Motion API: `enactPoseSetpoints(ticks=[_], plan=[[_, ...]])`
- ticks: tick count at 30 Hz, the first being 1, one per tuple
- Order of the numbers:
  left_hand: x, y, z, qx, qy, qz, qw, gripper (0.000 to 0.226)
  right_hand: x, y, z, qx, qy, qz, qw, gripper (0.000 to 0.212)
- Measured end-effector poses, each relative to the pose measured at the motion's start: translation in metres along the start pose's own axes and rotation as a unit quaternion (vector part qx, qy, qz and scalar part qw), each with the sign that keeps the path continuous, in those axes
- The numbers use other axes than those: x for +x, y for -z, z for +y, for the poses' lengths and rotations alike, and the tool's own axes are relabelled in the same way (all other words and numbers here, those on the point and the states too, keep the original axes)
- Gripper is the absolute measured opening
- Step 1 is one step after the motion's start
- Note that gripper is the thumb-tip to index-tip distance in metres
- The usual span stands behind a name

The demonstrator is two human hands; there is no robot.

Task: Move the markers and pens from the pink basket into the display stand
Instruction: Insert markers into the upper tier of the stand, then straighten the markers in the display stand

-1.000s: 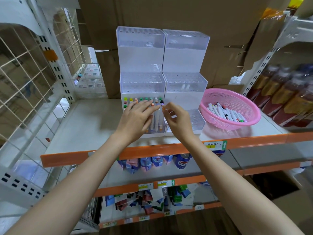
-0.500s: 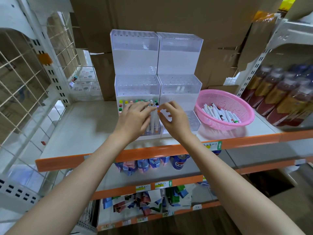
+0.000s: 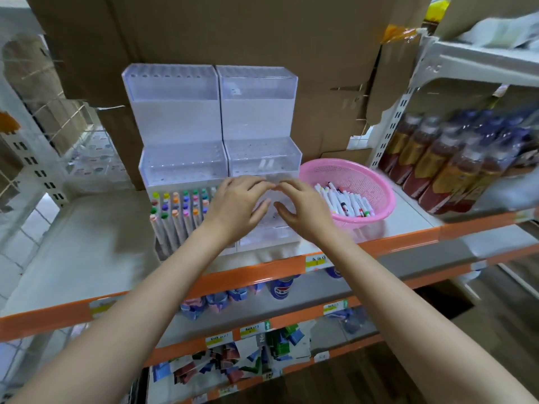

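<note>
The left hand (image 3: 236,205) and the right hand (image 3: 303,208) hung close together in front of the low right step of the clear plastic display stand (image 3: 175,118). Their fingers were half curled, with the tips almost touching. It was too blurry to tell if they held anything. White markers with coloured caps (image 3: 347,202) lay heaped in the round pink plastic basket (image 3: 379,211), just right of the stand. Upright markers (image 3: 178,211) filled the low left step. A quick reach could bump the stand or tip the light basket and spill the pens. Everything sat on a pale shelf with an orange front edge (image 3: 87,228). Brown cardboard boxes (image 3: 233,30) rose behind. Dark drink bottles (image 3: 437,158) stood to the right.
</note>
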State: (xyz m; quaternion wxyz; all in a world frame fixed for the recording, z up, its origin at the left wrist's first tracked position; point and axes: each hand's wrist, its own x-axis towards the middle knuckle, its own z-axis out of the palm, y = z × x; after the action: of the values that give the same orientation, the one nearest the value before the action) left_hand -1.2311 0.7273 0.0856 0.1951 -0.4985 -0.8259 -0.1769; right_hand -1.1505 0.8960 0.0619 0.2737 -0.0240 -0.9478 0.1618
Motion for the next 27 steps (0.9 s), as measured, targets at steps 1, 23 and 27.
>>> enactPoseSetpoints(ticks=[1,23,27], plan=[[0.008,-0.005,0.009,-0.005,-0.007,-0.004,1.0,0.043,-0.003,0.004,0.011,-0.015,-0.014,-0.006,1.0,0.039],[0.157,-0.16,0.103,-0.023,0.151,-0.309,0.939,0.057,0.013,0.038,0.198,-0.107,-0.19,-0.263,0.94,0.052],[0.159,-0.17,0.095,-0.036,0.168,-0.308,0.936,0.059,0.028,0.026,0.205,-0.076,-0.196,-0.243,0.947,0.041]])
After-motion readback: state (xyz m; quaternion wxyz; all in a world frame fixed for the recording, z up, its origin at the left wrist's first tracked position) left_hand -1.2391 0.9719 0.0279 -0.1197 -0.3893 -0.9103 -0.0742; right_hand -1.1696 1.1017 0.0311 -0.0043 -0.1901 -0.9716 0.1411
